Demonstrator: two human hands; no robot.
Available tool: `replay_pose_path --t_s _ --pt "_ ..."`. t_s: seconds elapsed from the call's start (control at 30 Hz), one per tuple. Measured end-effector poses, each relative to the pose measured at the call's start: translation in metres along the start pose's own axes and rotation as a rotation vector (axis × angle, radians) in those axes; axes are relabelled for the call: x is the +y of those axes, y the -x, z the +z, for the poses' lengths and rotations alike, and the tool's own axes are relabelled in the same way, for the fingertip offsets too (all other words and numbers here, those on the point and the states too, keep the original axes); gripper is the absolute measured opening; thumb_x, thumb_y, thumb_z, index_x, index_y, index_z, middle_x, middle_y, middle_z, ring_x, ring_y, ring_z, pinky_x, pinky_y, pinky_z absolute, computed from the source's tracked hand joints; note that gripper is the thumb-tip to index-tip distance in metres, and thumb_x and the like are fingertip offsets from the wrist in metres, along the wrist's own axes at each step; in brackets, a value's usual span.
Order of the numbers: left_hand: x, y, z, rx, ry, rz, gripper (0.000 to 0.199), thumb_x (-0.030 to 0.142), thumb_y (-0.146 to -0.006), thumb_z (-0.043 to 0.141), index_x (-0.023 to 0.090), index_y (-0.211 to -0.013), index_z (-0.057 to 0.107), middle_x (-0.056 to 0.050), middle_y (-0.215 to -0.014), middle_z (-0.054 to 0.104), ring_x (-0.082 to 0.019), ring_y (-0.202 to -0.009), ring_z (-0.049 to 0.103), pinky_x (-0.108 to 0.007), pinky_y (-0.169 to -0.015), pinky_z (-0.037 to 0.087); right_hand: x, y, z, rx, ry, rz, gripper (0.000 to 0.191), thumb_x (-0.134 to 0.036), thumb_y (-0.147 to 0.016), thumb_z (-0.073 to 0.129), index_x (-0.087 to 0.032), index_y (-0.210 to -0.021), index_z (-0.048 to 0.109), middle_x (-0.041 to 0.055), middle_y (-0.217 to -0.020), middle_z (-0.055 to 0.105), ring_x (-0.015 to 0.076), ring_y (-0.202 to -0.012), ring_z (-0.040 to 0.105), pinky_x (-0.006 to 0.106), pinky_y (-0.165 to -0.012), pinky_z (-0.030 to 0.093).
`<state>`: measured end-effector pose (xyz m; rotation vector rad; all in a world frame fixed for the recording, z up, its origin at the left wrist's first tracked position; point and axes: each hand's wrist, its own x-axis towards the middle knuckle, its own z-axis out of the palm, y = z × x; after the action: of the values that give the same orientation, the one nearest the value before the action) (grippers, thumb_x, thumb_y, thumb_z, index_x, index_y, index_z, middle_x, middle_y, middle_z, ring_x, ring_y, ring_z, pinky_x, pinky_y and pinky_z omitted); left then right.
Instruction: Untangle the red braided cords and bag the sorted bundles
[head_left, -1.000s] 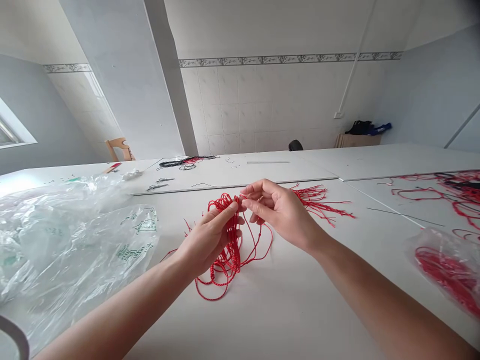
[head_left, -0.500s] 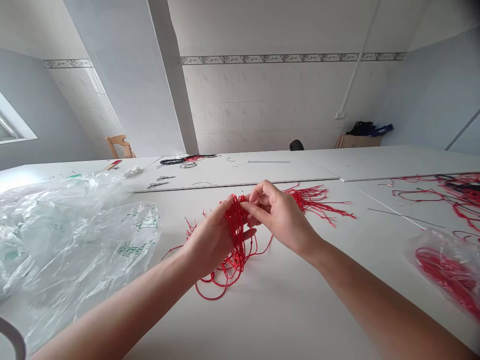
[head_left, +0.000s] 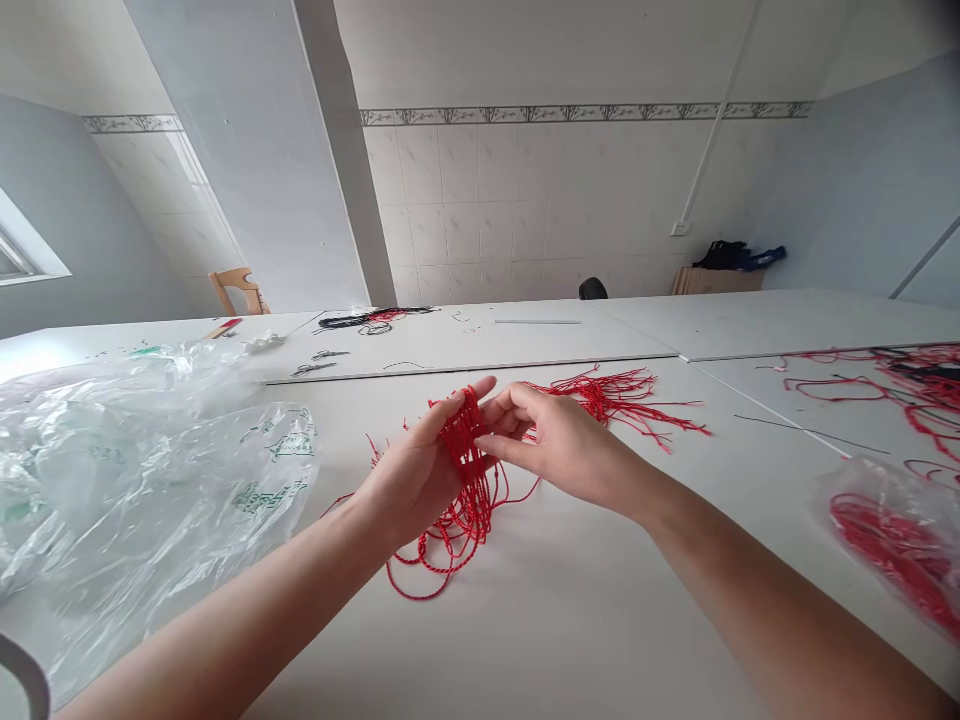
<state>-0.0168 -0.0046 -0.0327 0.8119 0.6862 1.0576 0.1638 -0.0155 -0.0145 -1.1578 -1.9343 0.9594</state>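
Observation:
A bundle of red braided cords (head_left: pixel 472 495) hangs over my left hand (head_left: pixel 421 465), whose thumb presses the strands against the fingers. Loops of the bundle trail down onto the white table. My right hand (head_left: pixel 544 432) is at the bundle's right side, thumb and forefinger close together at the strands; whether a single cord is pinched between them is too small to tell. Behind my right hand lies a fanned bunch of red cord ends (head_left: pixel 630 400), partly hidden by the hand.
Clear plastic bags (head_left: pixel 187 500) with green print spread over the left. Scissors (head_left: pixel 322 362) and black cords (head_left: pixel 367 320) lie farther back. At right are a bag of red cord (head_left: pixel 896 550) and tangled red and black cords (head_left: pixel 919 385). A table seam runs across behind the hands.
My right hand has moved slightly down along the strands, its forefinger less raised. A left fingertip now shows above the bundle. The loops on the table barely shift.

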Motion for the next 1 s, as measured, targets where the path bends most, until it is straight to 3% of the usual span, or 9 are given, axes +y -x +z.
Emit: replay_pose_path --t_s 0.23,0.4,0.6,1.0 --pt "0.005 0.002 0.006 0.057 0.032 0.010 0.030 0.026 -0.096 0.061 0.020 -0.121 0.076 -0.010 -0.124 0.074 -0.022 -0.100 0.069 -0.033 -0.087 0.054 0.008 -0.003 0.007 -0.074 -0.012 -0.042 0.029 -0.048 -0.098 0.057 -0.023 -0.092 0.071 0.0030 -0.085 0.069 0.0206 -0.079 0.063 0.033 -0.062 0.041" --pt "0.007 0.001 0.005 0.046 0.013 0.005 0.031 0.029 -0.095 0.060 0.021 -0.121 0.076 -0.011 -0.125 0.073 -0.024 -0.101 0.069 -0.034 -0.086 0.053 0.012 -0.007 0.012 -0.144 -0.116 -0.039 0.024 -0.047 -0.098 0.059 -0.025 -0.098 0.068 0.0001 -0.089 0.065 0.0178 -0.080 0.058 0.031 -0.065 0.040" --pt "0.008 0.000 0.003 0.032 -0.010 0.026 0.031 0.038 -0.093 0.068 0.023 -0.118 0.077 -0.009 -0.119 0.074 -0.023 -0.097 0.067 -0.033 -0.082 0.052 0.014 -0.009 0.013 -0.154 -0.177 -0.046 0.028 -0.050 -0.098 0.058 -0.023 -0.092 0.065 -0.0012 -0.084 0.061 0.0159 -0.077 0.054 0.030 -0.067 0.037" --pt "0.011 0.000 0.002 0.059 -0.017 0.016 0.027 0.040 -0.097 0.064 0.023 -0.114 0.078 -0.008 -0.120 0.074 -0.023 -0.102 0.068 -0.032 -0.077 0.054 0.016 -0.005 0.002 -0.232 -0.052 -0.032 0.037 -0.055 -0.097 0.057 -0.023 -0.079 0.053 -0.0021 -0.074 0.045 0.0139 -0.065 0.038 0.029 -0.055 0.026"
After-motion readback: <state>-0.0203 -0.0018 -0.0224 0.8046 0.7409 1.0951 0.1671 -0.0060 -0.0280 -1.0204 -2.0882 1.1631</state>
